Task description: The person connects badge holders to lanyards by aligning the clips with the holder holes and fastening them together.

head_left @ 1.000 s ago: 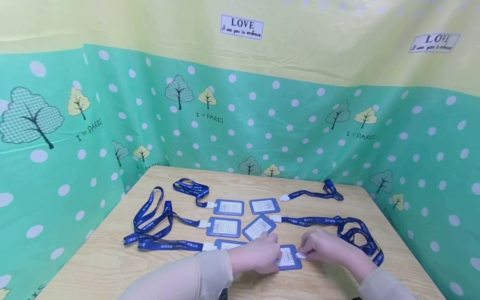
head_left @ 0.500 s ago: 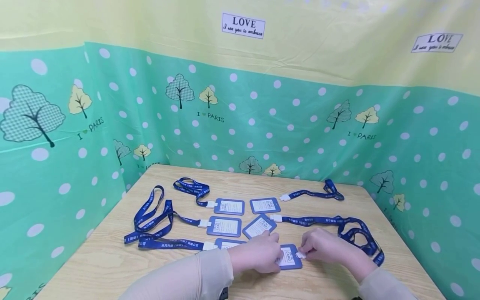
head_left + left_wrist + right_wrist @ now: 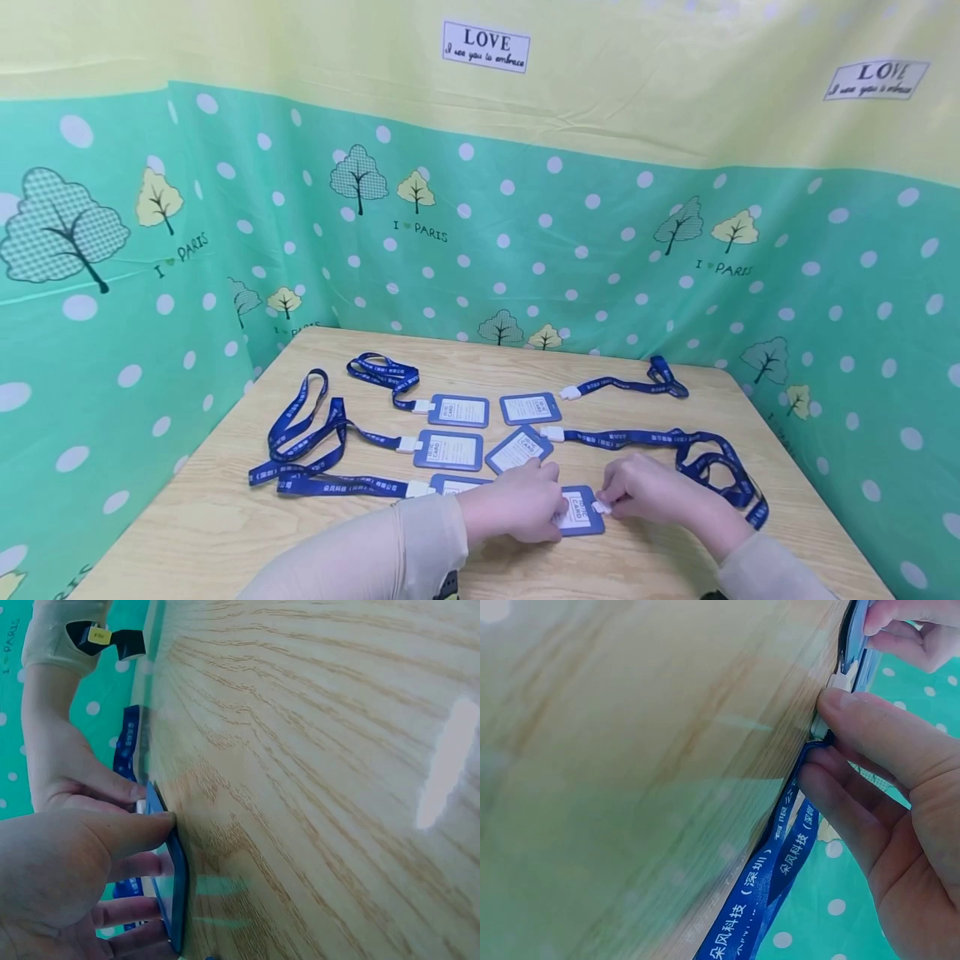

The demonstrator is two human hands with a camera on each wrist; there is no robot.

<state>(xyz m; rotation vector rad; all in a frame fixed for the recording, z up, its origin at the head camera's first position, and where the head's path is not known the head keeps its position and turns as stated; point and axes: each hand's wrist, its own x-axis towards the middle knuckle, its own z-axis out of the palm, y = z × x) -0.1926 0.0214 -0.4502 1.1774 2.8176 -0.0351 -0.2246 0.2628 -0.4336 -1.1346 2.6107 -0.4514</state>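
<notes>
At the table's near side, my left hand (image 3: 521, 502) grips a blue-framed badge holder (image 3: 587, 510) that lies face up. In the left wrist view the thumb (image 3: 154, 826) presses its near edge, with the other fingers across from it. My right hand (image 3: 651, 492) pinches the white plastic clip (image 3: 822, 722) at the holder's right end between thumb and fingertips. A blue lanyard (image 3: 754, 881) with white lettering trails from that clip. Whether the clip is fastened to the holder is hard to tell under the fingers.
More badge holders lie on the wooden table (image 3: 225, 533): one tilted holder (image 3: 519, 450) just beyond my left hand, another (image 3: 530, 408) at the back. Several on the left have lanyards (image 3: 303, 446) running leftward. Another lanyard (image 3: 622, 439) lies beyond my right hand. A patterned curtain (image 3: 465, 250) surrounds the table.
Both hands keep the same hold on the badge holder and clip. Only the head view has tilted slightly, so the scene sits a little higher.
</notes>
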